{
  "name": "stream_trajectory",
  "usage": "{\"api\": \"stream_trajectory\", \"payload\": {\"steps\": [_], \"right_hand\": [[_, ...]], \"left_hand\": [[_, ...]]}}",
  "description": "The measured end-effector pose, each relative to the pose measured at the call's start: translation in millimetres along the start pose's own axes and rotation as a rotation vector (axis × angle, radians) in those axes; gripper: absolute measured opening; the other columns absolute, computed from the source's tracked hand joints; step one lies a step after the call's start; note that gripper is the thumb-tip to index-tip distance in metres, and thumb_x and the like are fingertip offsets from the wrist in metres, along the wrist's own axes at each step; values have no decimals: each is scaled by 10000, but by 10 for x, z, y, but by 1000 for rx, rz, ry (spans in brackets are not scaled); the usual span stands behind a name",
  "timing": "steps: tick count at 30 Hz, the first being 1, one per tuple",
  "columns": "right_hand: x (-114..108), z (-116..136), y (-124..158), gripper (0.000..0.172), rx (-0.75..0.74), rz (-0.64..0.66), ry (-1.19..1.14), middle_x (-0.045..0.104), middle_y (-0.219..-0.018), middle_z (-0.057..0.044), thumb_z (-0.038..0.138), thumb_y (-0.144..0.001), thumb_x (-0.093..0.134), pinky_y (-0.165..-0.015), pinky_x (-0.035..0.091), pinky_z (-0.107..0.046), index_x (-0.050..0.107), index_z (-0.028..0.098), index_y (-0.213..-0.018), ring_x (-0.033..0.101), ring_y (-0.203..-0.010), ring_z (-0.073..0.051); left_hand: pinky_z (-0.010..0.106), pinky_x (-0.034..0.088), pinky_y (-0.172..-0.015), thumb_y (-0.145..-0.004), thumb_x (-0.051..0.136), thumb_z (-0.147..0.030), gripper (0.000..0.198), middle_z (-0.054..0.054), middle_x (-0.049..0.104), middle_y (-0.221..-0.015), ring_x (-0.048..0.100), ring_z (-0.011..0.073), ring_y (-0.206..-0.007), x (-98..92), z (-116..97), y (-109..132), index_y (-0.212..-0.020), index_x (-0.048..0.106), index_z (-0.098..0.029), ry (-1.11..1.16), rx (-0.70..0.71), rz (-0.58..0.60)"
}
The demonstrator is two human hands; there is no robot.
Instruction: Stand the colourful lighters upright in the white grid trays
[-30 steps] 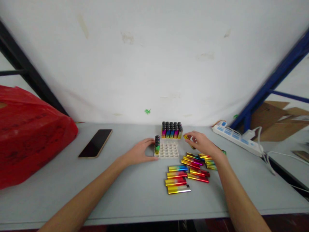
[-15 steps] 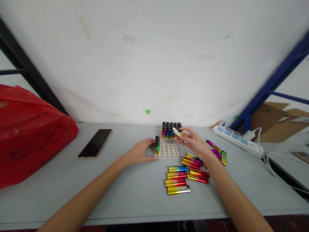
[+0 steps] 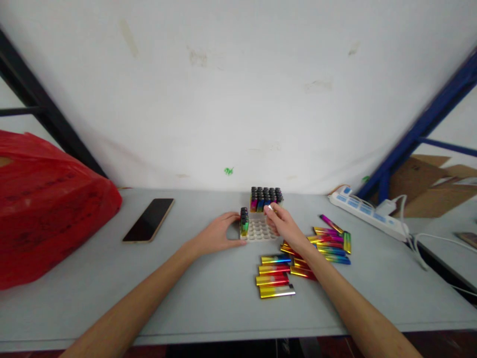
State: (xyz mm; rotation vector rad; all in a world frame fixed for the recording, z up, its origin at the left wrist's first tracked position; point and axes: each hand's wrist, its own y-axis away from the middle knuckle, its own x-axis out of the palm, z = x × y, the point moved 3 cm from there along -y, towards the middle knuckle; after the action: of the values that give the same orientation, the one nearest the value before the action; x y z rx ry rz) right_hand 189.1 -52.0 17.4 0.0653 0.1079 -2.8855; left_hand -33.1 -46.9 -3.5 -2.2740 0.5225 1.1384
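Observation:
A white tray with round holes lies on the grey table, with a few upright lighters standing in its left column. My left hand rests against the tray's left side, fingers curled round its edge. My right hand hovers over the tray's right part, pinched on a lighter whose silver end shows at my fingertips. Behind the tray stands a full tray of upright lighters. Several loose rainbow-coloured lighters lie flat in front, and more lighters lie to the right.
A black phone lies at the left of the table beside a big red plastic bag. A white power strip with cables runs along the right. A blue shelf post and cardboard stand beyond it.
My right hand has picked a lighter from the right-hand pile and carried it left, down to the holed tray. My left hand has stayed on the tray's side.

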Motion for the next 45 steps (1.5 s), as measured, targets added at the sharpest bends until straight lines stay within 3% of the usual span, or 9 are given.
{"api": "stream_trajectory", "payload": {"steps": [6,10,15,20,24,29,34,39,45], "right_hand": [[-3,20,11,535,-170,-176,356,341,-519,60,634,-894,528,-500,252,-259,401,213,-590,336,-511,-100],[11,7,9,457,-210,-220,431,385,-517,48,523,-899,503,-527,254,-269,429,210,-575,362,-522,-110],[27,-22,-12,365,-255,-217,481,434,-551,42,431,-905,461,-555,278,-267,441,209,-617,406,-546,-120],[42,0,-1,415,-270,-197,528,410,-571,51,488,-959,457,-560,279,-265,421,213,-650,405,-559,-120],[43,94,46,369,-313,-103,588,466,-627,51,491,-1023,407,-586,331,-258,438,223,-772,463,-601,-134],[44,235,128,339,-525,-13,828,567,-847,-32,434,-1043,411,-747,402,-284,512,208,-811,545,-807,-172],[79,219,134,385,-444,44,843,545,-650,24,455,-1029,465,-620,350,-270,477,214,-728,505,-602,-140],[138,172,135,330,-432,118,787,642,-706,0,415,-1033,473,-654,394,-265,550,202,-794,594,-663,-155],[274,125,145,301,-483,252,974,681,-844,-51,421,-1040,452,-700,437,-285,599,178,-939,632,-764,-184]], "left_hand": [[435,431,-1135,-773,748,-611,680,140,590,-1371,576,299,-1260,18,-42,-12,-1277,600,-178,-21,17,-55],[438,427,-1139,-776,751,-600,688,144,580,-1378,568,300,-1267,25,-44,-16,-1291,590,-173,-26,-9,-59],[444,431,-1135,-771,749,-616,678,134,589,-1365,573,303,-1259,25,-37,-16,-1276,604,-188,-22,0,-72],[445,435,-1130,-762,761,-609,680,141,595,-1357,577,308,-1253,6,-54,-15,-1273,613,-186,-10,-4,-64],[441,445,-1121,-752,772,-608,695,144,601,-1348,589,306,-1238,1,-47,-23,-1273,620,-173,-3,-5,-52],[435,453,-1113,-721,792,-624,721,131,614,-1332,602,302,-1220,17,7,-46,-1266,635,-178,2,-3,-43],[440,442,-1120,-701,812,-615,745,136,608,-1344,592,306,-1238,19,30,-51,-1281,633,-183,6,-13,-29],[439,444,-1115,-704,804,-626,740,139,611,-1337,594,306,-1232,19,32,-46,-1274,638,-185,12,-2,-30],[446,452,-1108,-698,803,-636,734,129,619,-1335,597,312,-1228,30,51,-43,-1266,645,-199,32,20,-47]]}}
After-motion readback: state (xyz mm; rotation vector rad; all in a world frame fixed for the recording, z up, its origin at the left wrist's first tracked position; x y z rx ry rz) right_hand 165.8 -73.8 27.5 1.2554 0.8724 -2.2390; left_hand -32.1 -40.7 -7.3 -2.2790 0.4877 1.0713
